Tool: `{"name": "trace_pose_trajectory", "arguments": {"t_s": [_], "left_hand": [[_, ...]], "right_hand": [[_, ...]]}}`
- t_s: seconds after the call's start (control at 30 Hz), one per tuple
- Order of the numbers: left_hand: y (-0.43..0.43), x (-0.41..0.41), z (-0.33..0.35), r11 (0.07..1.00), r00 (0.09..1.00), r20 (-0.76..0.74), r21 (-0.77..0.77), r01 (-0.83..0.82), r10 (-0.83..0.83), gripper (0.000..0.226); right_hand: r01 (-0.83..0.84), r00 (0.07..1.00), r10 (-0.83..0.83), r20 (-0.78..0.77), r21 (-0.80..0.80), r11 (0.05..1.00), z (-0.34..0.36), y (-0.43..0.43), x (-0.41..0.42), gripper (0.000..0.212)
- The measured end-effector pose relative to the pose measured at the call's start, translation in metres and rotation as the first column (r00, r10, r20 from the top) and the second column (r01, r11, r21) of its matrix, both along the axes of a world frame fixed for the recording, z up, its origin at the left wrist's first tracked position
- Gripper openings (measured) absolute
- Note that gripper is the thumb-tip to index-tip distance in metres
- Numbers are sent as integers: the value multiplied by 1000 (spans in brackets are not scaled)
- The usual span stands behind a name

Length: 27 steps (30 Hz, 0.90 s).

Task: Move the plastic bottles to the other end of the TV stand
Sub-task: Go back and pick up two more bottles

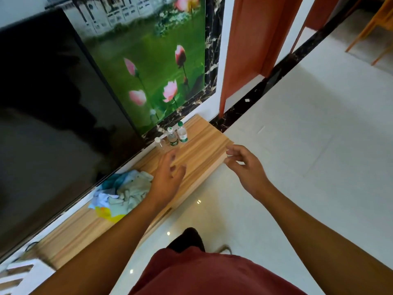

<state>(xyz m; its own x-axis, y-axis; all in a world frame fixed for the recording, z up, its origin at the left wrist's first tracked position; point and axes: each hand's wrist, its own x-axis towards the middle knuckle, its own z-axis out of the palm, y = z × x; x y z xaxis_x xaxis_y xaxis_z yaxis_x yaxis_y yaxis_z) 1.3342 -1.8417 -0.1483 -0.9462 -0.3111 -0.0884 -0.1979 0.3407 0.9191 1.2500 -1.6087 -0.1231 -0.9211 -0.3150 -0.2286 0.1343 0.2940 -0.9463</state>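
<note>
Three small clear plastic bottles stand upright at the right end of the wooden TV stand [204, 145], close to the wall. One has a white cap [160, 144], the middle one a white-green cap and dark label [172, 137], the third a green cap and green label [182, 133]. My left hand [168, 177] hovers over the stand just in front of the bottles, fingers spread, holding nothing. My right hand [242, 165] hangs near the stand's right front corner, fingers loosely curled and empty.
A large dark TV [53, 113] leans along the wall on the left. A heap of crumpled cloths [123, 192] lies on the stand behind my left forearm. A flower mural [153, 67] covers the wall. White tiled floor [297, 145] spreads to the right.
</note>
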Motion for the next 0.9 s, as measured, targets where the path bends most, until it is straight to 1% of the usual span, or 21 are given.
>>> {"name": "trace_pose_trajectory", "arguments": {"t_s": [0.1,0.27,0.37,0.5,0.6,0.7,0.8,0.9], "left_hand": [[-9,-23,-8,997,997,23,31,-77,76,44],[-35,-71,-29,987,988,41,57,-153,150,48],[-52,-104,-37,988,987,55,20,-154,153,47],[-68,-142,-40,991,992,57,-81,-105,110,50],[-83,-163,-49,985,990,58,-125,-122,131,50],[-92,-176,-55,979,984,68,-136,-154,164,51],[-92,-184,-57,974,976,71,-112,-196,204,51],[-90,-194,-61,961,961,71,-96,-259,266,52]], "right_hand": [[-73,997,73,12,8,997,-11,-14,-34,33],[-179,984,179,20,50,983,-28,-48,-94,36],[-209,978,207,31,86,974,-32,-69,-136,37],[-235,972,235,16,113,965,-33,-94,-185,39],[-265,964,266,18,139,954,-39,-111,-212,40],[-328,944,326,43,158,931,-48,-127,-235,41],[-371,928,363,78,146,917,-54,-142,-257,41],[-432,902,424,81,138,891,-56,-158,-279,40]]}}
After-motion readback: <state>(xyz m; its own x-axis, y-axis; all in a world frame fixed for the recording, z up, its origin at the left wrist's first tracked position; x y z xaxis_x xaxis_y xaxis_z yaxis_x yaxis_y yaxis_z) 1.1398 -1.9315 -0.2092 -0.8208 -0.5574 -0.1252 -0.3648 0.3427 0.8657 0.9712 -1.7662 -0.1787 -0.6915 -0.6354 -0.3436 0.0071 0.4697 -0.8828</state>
